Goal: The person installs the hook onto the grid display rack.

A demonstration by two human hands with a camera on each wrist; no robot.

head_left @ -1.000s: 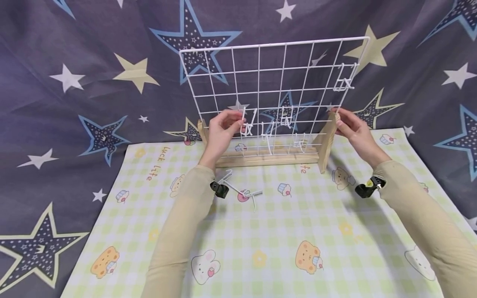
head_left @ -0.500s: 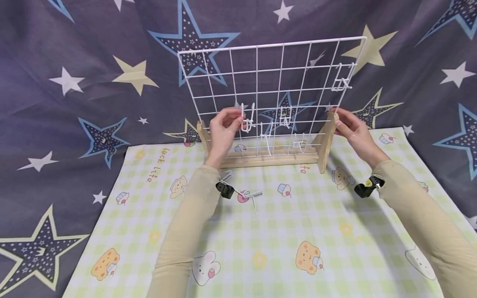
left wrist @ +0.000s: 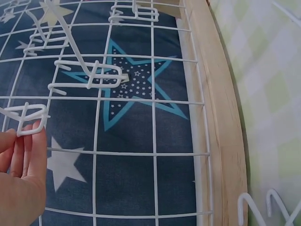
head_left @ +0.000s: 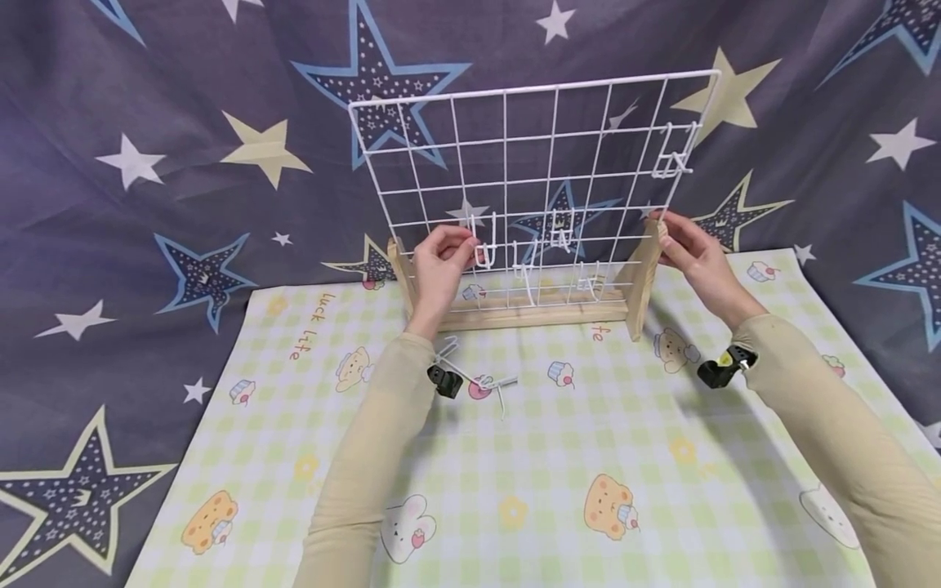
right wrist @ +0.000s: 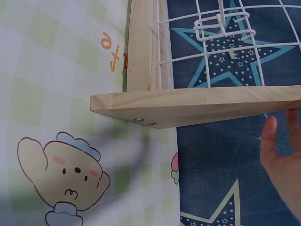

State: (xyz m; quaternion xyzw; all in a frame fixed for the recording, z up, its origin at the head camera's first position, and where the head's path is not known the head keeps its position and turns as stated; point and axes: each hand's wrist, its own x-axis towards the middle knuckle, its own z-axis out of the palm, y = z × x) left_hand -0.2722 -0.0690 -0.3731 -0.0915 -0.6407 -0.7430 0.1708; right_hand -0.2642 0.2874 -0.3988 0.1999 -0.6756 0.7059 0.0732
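the wire grid (head_left: 505, 181) and hooks (left wrist: 90, 75) are white, the wooden stand (head_left: 537, 315) pale tan. the tablecloth (head_left: 544, 441) is green-and-white checked with cartoon animals (head_left: 208, 523); white, cream and blue-edged stars (head_left: 267, 147) pattern the dark blue-grey backdrop (head_left: 198, 90); the sleeves (head_left: 363, 465) are beige.

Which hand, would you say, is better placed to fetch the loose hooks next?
Probably the left hand, once it frees the white hook it pinches: the loose hooks lie nearer it; the right hand holds the wooden stand.
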